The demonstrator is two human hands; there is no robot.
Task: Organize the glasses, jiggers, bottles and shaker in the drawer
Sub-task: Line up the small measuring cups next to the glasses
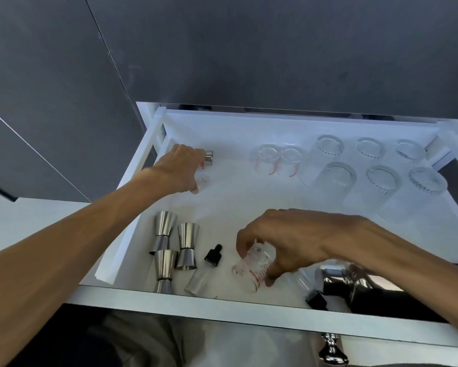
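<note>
An open white drawer (249,197) holds everything. My left hand (179,169) reaches to the back left and grips a small measuring glass with red marks (204,172); a small steel piece (209,154) shows just past my fingers. My right hand (291,239) is at the front middle, closed on another red-marked measuring glass (251,272) that tilts on the drawer floor. Three steel jiggers (169,247) stand at the front left. A dropper bottle with a black cap (204,268) lies beside them. A dark shaker with a steel top (354,290) lies front right, partly under my right forearm.
Two upturned measuring glasses (278,160) and several upturned clear tumblers (368,176) stand in rows at the back right. A black cap (316,299) lies by the shaker. Dark cabinet fronts (275,49) rise behind the drawer. A steel handle (332,350) shows below its front.
</note>
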